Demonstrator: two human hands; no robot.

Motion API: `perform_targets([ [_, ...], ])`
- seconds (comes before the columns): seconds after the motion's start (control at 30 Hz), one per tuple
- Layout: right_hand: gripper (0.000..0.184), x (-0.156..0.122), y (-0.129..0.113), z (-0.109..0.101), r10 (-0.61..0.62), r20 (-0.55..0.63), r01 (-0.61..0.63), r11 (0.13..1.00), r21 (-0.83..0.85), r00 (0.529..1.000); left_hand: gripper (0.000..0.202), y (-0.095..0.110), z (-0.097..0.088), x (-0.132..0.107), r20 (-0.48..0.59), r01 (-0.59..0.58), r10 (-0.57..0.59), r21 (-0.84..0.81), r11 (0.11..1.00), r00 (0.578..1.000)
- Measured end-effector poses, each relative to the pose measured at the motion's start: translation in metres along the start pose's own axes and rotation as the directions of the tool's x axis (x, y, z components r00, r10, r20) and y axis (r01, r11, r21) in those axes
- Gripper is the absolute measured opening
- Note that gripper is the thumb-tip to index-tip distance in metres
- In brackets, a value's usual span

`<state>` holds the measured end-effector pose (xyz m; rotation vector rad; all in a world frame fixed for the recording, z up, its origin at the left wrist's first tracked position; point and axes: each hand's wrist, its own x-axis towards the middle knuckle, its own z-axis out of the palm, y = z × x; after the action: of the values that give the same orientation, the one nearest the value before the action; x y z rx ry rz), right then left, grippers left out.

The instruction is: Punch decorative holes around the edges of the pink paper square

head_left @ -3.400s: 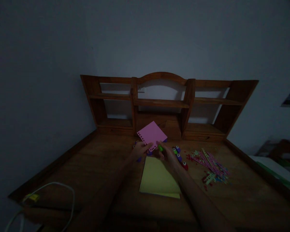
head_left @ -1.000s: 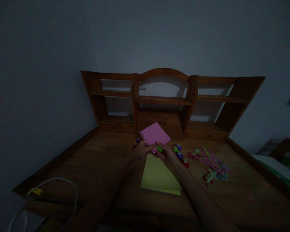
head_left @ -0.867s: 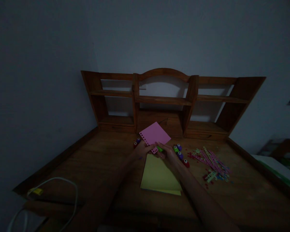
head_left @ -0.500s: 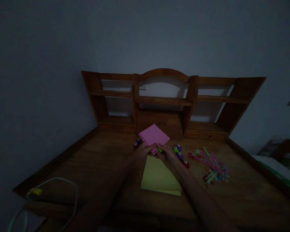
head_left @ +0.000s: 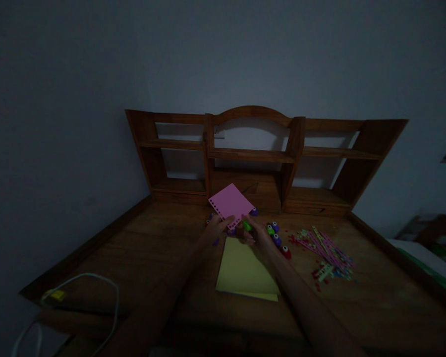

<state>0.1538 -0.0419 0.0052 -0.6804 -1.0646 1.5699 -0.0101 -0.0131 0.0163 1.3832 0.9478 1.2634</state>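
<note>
The left hand [head_left: 215, 229] is pinching the near corner of a pink sheet [head_left: 230, 202], holding it tilted up off the worktop [head_left: 152, 248] toward twelve o'clock, in front of the wooden shelf unit [head_left: 250, 154]. The right hand [head_left: 256, 233] is gripping a small green punch [head_left: 247, 226] and bringing it against that same near corner, at three o'clock from the left fingers. It is too dark to tell whether the paper's edge is sitting inside the punch slot.

A row of small holes is running along the pink sheet's edge facing eight o'clock, so that side is looking finished. The edge facing four o'clock and the far edges are showing no holes, so most of the border seems to be left.

A yellow sheet [head_left: 245, 270] is lying flat at six o'clock of the hands, showing no punch marks. More small punches [head_left: 276, 240], green, purple and red, are sitting in a loose line at four o'clock of the right hand. Beyond them, at three o'clock, a heap of coloured paper scraps [head_left: 327, 255] is lying, suggesting plenty of punching already done on other paper. A white cable [head_left: 96, 292] is looping at eight o'clock, by the worktop's near corner.
</note>
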Motion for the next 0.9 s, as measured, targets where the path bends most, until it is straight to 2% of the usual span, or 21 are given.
perform_targets([
  [0.13,0.043,-0.001,-0.005,0.003,0.025,-0.017,-0.025,1.000,-0.012,1.000,0.033,-0.007,-0.003,0.004,-0.042,-0.006,0.006,0.007,1.000,0.999],
  [0.23,0.043,-0.002,-0.006,0.005,0.025,-0.015,-0.025,0.999,-0.027,1.000,0.034,-0.012,-0.006,0.005,-0.021,-0.004,0.005,0.028,1.000,1.000],
  [0.37,0.042,0.000,-0.002,0.004,-0.039,-0.035,0.037,0.998,-0.058,0.999,0.037,-0.017,-0.010,0.008,-0.005,-0.020,0.020,0.025,0.999,1.000],
  [0.5,0.035,0.001,0.003,0.001,-0.101,-0.095,0.095,0.994,-0.061,0.990,0.040,-0.017,-0.012,0.012,-0.030,-0.045,0.044,-0.026,0.999,0.999],
  [0.67,0.039,0.002,0.000,-0.003,-0.075,-0.150,0.057,0.991,-0.124,0.986,0.046,-0.015,-0.015,0.013,-0.083,-0.052,0.045,-0.076,0.996,0.996],
  [0.9,0.037,0.003,-0.001,-0.006,-0.065,-0.198,0.056,0.997,-0.049,0.978,0.043,-0.013,-0.016,0.010,-0.104,-0.038,0.029,-0.083,0.996,0.994],
])
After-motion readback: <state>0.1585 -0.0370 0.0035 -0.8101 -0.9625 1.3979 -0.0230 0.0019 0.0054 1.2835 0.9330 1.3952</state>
